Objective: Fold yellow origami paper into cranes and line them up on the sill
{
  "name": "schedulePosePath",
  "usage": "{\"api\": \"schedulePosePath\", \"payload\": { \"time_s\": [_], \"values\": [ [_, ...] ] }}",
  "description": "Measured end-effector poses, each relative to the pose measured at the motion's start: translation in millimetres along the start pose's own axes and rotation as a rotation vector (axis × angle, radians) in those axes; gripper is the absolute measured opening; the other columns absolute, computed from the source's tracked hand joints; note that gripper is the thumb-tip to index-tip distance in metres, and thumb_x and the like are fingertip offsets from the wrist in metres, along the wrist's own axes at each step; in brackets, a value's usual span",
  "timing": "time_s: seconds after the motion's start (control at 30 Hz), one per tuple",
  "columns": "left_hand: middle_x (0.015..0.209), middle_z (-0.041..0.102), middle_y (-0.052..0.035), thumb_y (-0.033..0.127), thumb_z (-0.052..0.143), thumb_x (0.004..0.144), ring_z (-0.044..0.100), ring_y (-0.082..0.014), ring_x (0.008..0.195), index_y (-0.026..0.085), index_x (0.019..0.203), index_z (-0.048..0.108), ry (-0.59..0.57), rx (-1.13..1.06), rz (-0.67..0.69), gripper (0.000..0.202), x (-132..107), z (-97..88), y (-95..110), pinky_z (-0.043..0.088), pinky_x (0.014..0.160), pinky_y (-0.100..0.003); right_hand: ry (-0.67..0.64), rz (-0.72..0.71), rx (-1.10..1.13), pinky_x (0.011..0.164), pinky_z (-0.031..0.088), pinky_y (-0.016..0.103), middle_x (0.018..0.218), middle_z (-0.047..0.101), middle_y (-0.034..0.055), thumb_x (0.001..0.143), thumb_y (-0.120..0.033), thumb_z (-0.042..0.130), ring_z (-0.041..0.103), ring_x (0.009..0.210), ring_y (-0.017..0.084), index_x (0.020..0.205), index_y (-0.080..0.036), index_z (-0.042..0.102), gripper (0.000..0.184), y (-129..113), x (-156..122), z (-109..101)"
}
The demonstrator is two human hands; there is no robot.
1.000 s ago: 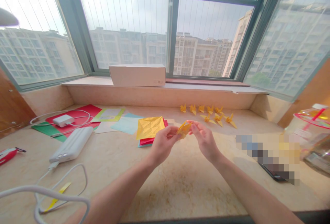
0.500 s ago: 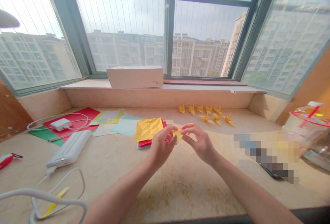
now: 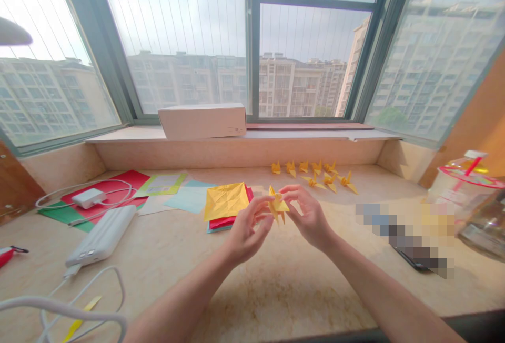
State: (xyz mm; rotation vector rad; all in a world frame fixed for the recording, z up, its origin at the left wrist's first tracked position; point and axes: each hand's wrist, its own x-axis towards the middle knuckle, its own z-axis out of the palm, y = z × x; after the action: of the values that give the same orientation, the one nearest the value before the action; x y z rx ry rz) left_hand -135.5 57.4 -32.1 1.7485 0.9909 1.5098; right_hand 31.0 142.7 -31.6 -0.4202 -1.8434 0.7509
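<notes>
A folded yellow paper crane point(image 3: 279, 205) is held up above the counter between my two hands. My left hand point(image 3: 251, 227) has its fingers closed on the crane's left side. My right hand point(image 3: 310, 215) pinches it from the right, thumb and fingers curled. Thin points of the crane hang below the fingertips. Just left of my left hand lies a creased yellow paper sheet point(image 3: 225, 201) on top of a red sheet point(image 3: 226, 222) and other coloured paper. Several finished yellow cranes point(image 3: 310, 182) stand in two rows behind my right hand.
A white power bank point(image 3: 101, 235) and a charger point(image 3: 89, 198) with cables lie at left among coloured sheets point(image 3: 193, 195). A white box point(image 3: 202, 122) sits on the sill. At right are a phone-like blurred object point(image 3: 410, 259), a cup with a straw point(image 3: 453, 188) and a bottle.
The crane has turned between my fingers, so its spread wings and points now show more. My left fingers have straightened a little. The whole view has shifted slightly.
</notes>
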Motion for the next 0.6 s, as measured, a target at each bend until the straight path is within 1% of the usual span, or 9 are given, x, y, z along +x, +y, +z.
{"api": "schedulePosePath", "payload": {
  "time_s": [0.03, 0.1, 0.23, 0.3, 0.37, 0.43, 0.5, 0.6],
  "values": [
    [0.128, 0.06, -0.0159, 0.031, 0.054, 0.093, 0.062, -0.0229, 0.113, 0.02, 0.122, 0.051, -0.001, -0.012, 0.006, 0.031, -0.4, 0.8, 1.4, 0.051, 0.095, -0.037, 0.008, -0.001, 0.001, 0.088, 0.049, 0.037, 0.107, 0.063, 0.0077, 0.091, -0.031, 0.059, 0.061, 0.1, 0.021, 0.092, -0.023, 0.066, 0.011, 0.4, -0.5, 0.5],
    [0.124, 0.063, -0.0145, 0.031, 0.06, 0.09, 0.063, -0.0229, 0.111, 0.019, 0.117, 0.053, 0.03, -0.013, -0.002, 0.031, -0.4, 2.8, 1.1, 0.052, 0.093, -0.036, 0.016, -0.009, -0.012, 0.09, 0.048, 0.037, 0.106, 0.062, 0.0076, 0.09, -0.029, 0.06, 0.061, 0.101, 0.021, 0.091, -0.022, 0.065, 0.009, 1.4, -1.5, 1.5],
    [0.109, 0.068, -0.0081, 0.032, 0.068, 0.084, 0.067, -0.0194, 0.098, 0.019, 0.107, 0.057, 0.159, 0.041, -0.045, 0.029, 2.1, 6.0, -8.3, 0.055, 0.087, -0.033, 0.007, -0.03, -0.033, 0.095, 0.047, 0.039, 0.105, 0.062, 0.008, 0.089, -0.029, 0.061, 0.06, 0.104, 0.022, 0.09, -0.022, 0.065, 0.008, 4.3, -2.7, 3.1],
    [0.106, 0.069, -0.0067, 0.033, 0.066, 0.086, 0.068, -0.0185, 0.096, 0.019, 0.104, 0.059, 0.188, 0.057, -0.049, 0.024, 2.9, 5.9, -12.4, 0.056, 0.085, -0.031, 0.004, -0.027, -0.02, 0.094, 0.047, 0.039, 0.106, 0.062, 0.0083, 0.088, -0.03, 0.064, 0.06, 0.104, 0.022, 0.09, -0.021, 0.065, 0.009, 5.4, -2.8, 3.9],
    [0.104, 0.07, -0.0073, 0.034, 0.063, 0.088, 0.068, -0.0192, 0.097, 0.018, 0.098, 0.061, 0.203, 0.076, -0.044, 0.019, 3.0, 4.8, -14.3, 0.056, 0.084, -0.031, 0.008, -0.019, -0.005, 0.093, 0.048, 0.039, 0.105, 0.062, 0.008, 0.087, -0.032, 0.065, 0.061, 0.103, 0.022, 0.088, -0.021, 0.065, 0.011, 5.5, -3.0, 4.8],
    [0.108, 0.069, -0.0093, 0.034, 0.06, 0.09, 0.068, -0.02, 0.098, 0.017, 0.093, 0.062, 0.219, 0.087, -0.032, 0.018, 2.6, 3.8, -14.3, 0.056, 0.083, -0.03, 0.011, -0.017, 0.002, 0.092, 0.048, 0.039, 0.103, 0.063, 0.0073, 0.087, -0.032, 0.066, 0.061, 0.1, 0.022, 0.086, -0.022, 0.065, 0.011, 4.4, -3.2, 5.5],
    [0.111, 0.069, -0.0103, 0.034, 0.06, 0.09, 0.069, -0.0194, 0.095, 0.016, 0.092, 0.062, 0.237, 0.079, -0.021, 0.018, 2.1, 3.9, -13.7, 0.056, 0.08, -0.029, 0.018, -0.021, -0.005, 0.091, 0.048, 0.038, 0.1, 0.064, 0.0065, 0.087, -0.032, 0.066, 0.062, 0.097, 0.021, 0.084, -0.022, 0.065, 0.011, 2.6, -3.7, 6.1],
    [0.1, 0.071, -0.0078, 0.032, 0.062, 0.089, 0.07, -0.0172, 0.085, 0.017, 0.095, 0.06, 0.247, 0.027, -0.022, 0.016, 2.2, 5.9, -12.7, 0.055, 0.075, -0.028, 0.036, -0.016, -0.011, 0.087, 0.048, 0.037, 0.097, 0.065, 0.0056, 0.086, -0.032, 0.068, 0.062, 0.093, 0.02, 0.083, -0.022, 0.065, 0.011, 0.1, -4.7, 7.7]
  ]
}}
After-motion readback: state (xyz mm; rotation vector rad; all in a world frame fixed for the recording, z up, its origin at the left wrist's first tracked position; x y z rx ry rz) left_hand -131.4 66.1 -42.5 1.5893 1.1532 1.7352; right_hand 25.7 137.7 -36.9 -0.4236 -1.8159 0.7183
